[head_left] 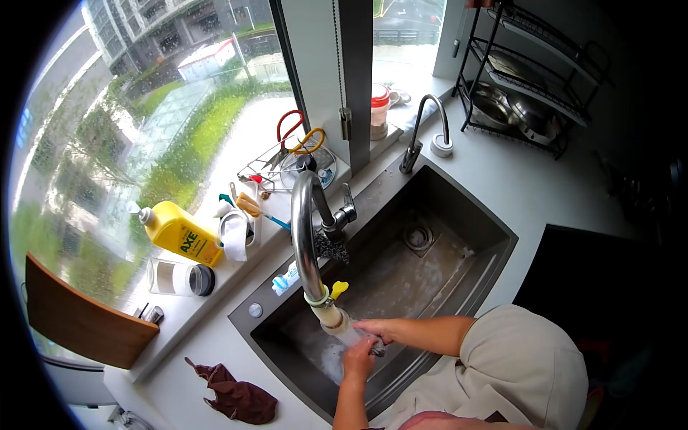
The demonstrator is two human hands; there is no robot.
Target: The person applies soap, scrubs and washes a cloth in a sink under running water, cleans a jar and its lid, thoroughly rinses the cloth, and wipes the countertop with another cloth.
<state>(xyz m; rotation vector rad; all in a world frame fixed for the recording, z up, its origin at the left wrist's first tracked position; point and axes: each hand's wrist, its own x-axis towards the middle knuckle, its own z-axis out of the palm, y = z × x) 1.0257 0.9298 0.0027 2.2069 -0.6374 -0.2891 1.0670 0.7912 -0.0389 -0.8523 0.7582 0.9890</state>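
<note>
My left hand (358, 360) and my right hand (376, 330) are together over the near left part of the dark sink (473, 266). Both have curled fingers around a small grey, rough-looking scrubber (378, 349), partly hidden by them. Just beside the hands is the end of the curved chrome faucet (308, 236), fitted with a pale nozzle (327, 315) that has a yellow tab (339, 289). Water streams from it onto the hands. White foam (332, 360) lies on the sink floor below.
On the sill stand a yellow detergent bottle (183, 235), a glass jar (172, 277) and a wire rack (272, 168) with scissors (290, 132). A brown cloth (240, 396) lies left of the sink. A smaller tap (430, 107) and a black dish rack (527, 79) are behind.
</note>
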